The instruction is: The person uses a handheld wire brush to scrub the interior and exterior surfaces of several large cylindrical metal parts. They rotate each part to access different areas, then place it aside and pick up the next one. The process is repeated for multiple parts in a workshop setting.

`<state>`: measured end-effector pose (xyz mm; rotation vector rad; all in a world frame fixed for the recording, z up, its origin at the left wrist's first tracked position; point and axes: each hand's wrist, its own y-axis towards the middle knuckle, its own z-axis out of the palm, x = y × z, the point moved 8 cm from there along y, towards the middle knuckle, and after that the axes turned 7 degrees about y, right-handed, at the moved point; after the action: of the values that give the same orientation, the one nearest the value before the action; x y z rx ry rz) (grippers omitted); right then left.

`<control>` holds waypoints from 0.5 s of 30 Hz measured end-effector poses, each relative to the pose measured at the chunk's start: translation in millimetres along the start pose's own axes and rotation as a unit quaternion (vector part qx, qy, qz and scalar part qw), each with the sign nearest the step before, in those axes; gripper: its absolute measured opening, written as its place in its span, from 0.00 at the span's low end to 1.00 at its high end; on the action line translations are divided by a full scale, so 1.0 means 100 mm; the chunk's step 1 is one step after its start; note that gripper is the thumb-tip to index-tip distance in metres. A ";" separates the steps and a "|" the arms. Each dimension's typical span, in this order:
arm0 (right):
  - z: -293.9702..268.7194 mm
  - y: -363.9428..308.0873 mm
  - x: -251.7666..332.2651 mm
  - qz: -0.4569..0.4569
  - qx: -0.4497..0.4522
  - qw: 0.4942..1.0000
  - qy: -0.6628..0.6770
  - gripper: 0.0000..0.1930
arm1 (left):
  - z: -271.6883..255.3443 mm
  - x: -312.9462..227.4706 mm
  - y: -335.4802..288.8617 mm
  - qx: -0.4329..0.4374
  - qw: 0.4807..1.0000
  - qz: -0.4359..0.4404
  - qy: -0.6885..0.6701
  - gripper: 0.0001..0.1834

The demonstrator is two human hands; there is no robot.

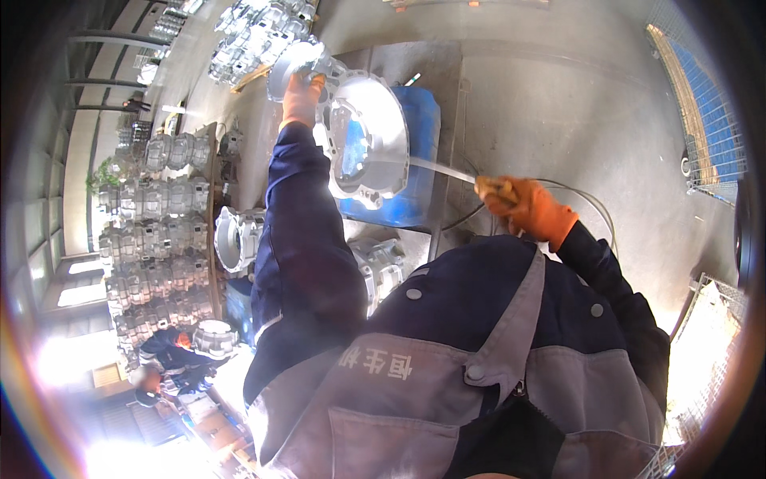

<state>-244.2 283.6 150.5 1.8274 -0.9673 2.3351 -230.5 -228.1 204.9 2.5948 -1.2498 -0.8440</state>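
A large silver bell-shaped metal casting (391,120) rests on a blue plastic drum (423,120), its wide ribbed opening facing up toward me. My left hand (303,100), in an orange glove, is closed on the casting's narrower far-left end. In my right hand (531,209), also gloved in orange, is a file (447,170), gripped by its light brown handle. The file's long grey blade reaches left to the casting's right rim, where its tip meets or passes behind the edge; I cannot tell which.
Stacked castings (159,231) line the left side, with more (259,36) at the far left. Another casting (239,239) lies beside my left arm. A cable (602,215) loops on the floor at right. Wire cages (698,120) stand far right. A co-worker (171,359) bends at lower left.
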 end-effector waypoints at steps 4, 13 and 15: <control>0.10 0.07 0.36 -0.069 -0.062 0.995 0.043 0.17 | 0.10 0.07 0.01 0.075 0.996 -0.047 0.028 0.31; 0.12 0.03 0.48 -0.028 -0.026 0.999 -0.024 0.18 | -0.01 0.06 -0.05 -0.034 0.999 0.000 -0.027 0.16; 0.23 0.06 0.45 -0.017 0.039 0.997 -0.063 0.16 | 0.01 0.05 -0.04 -0.036 0.999 0.004 -0.034 0.17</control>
<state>-240.3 252.6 190.3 2.0262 -0.8614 2.2923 -226.2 -228.9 200.3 2.5227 -1.2215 -0.9640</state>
